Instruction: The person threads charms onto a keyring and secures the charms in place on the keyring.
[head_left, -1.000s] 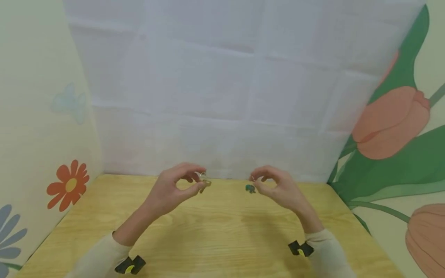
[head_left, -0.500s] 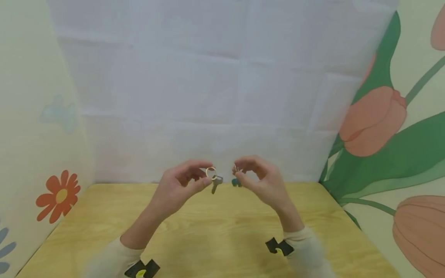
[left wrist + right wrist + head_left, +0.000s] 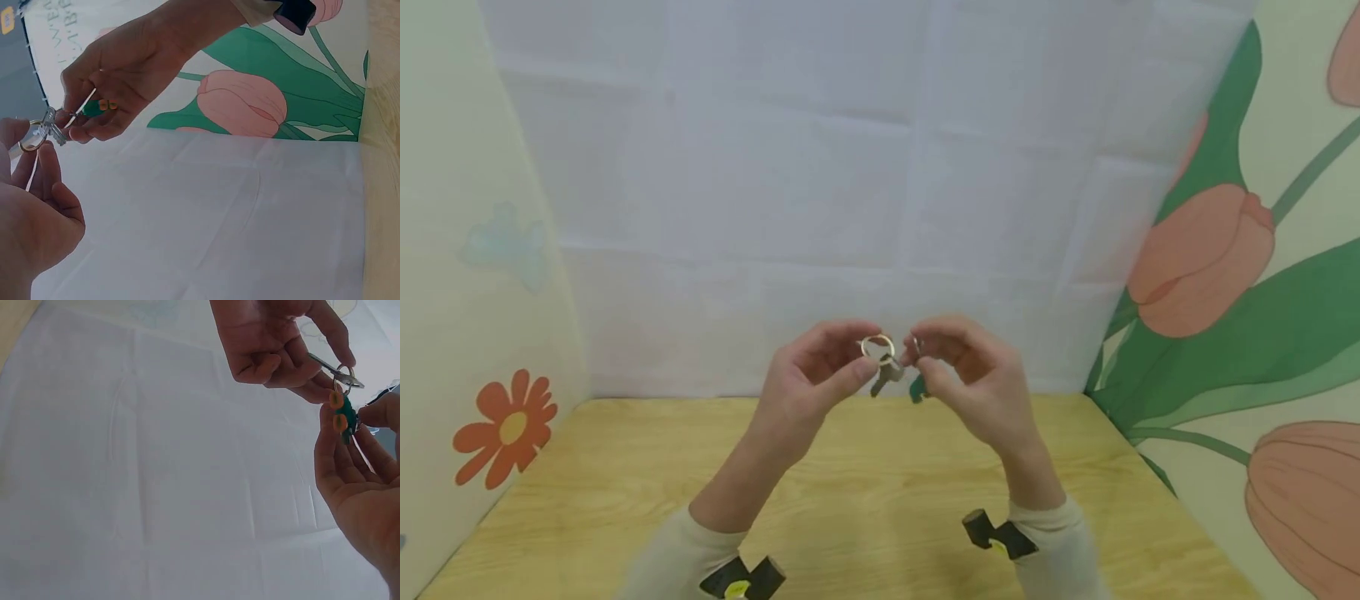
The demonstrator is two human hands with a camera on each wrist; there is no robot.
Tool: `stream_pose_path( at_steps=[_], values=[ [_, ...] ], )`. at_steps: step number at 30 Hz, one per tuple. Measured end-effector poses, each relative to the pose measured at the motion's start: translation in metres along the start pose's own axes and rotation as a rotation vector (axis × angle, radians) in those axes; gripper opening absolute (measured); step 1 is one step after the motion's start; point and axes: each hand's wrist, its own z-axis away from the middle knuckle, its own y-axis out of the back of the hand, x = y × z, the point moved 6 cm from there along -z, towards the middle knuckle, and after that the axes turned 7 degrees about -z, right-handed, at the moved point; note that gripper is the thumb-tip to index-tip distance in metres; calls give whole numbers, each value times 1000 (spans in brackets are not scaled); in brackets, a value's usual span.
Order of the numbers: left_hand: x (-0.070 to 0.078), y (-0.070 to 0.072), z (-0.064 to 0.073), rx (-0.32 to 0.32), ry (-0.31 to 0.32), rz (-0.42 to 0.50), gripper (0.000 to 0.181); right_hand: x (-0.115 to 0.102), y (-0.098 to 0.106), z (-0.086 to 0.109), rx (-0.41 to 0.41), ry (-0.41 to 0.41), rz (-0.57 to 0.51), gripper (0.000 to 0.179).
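In the head view, my left hand pinches a gold-coloured key ring between thumb and fingertips. A key hangs from the ring on the side towards the other hand. My right hand pinches the small metal fitting of a green keychain charm, partly hidden behind the thumb. Fingertips of both hands are close together above the table. The right wrist view shows orange parts on the charm, near the key. The keys overlap the right fingertips in the left wrist view.
A light wood-grain table lies below both hands. Behind it hangs a creased white cloth. Side panels carry a painted red flower on the left and pink tulips on the right. Each wrist wears a black camera mount.
Both hands have come together from well apart, with the key ring and the charm now nearly meeting. They have also risen a little in the head view.
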Motion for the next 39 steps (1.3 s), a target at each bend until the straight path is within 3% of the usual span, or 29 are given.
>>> stream_pose_path(
  at_steps=[5, 13, 17, 25, 30, 35, 39],
  values=[
    [-4, 4, -2, 32, 40, -21, 34, 2, -1, -2, -9, -6, 24, 32],
    [-23, 9, -2, 132, 219, 23, 40, 15, 3, 0, 3, -40, 61, 34],
    [-31, 13, -2, 190, 258, 31, 37, 23, 4, 1, -2, -56, 89, 33],
    [-39, 18, -6, 243, 224, -62, 23, 44, 10, -1, 29, -120, 147, 26],
    [-37, 15, -7, 198, 200, -133, 15, 52, 11, 0, 32, -139, 151, 21],
    [-31, 11, -3, 136, 162, -174, 20, 57, 8, 1, -1, -216, 151, 17],
    [-30, 14, -2, 151, 173, -256, 23, 59, 8, 2, -14, -274, 127, 13]
  ],
)
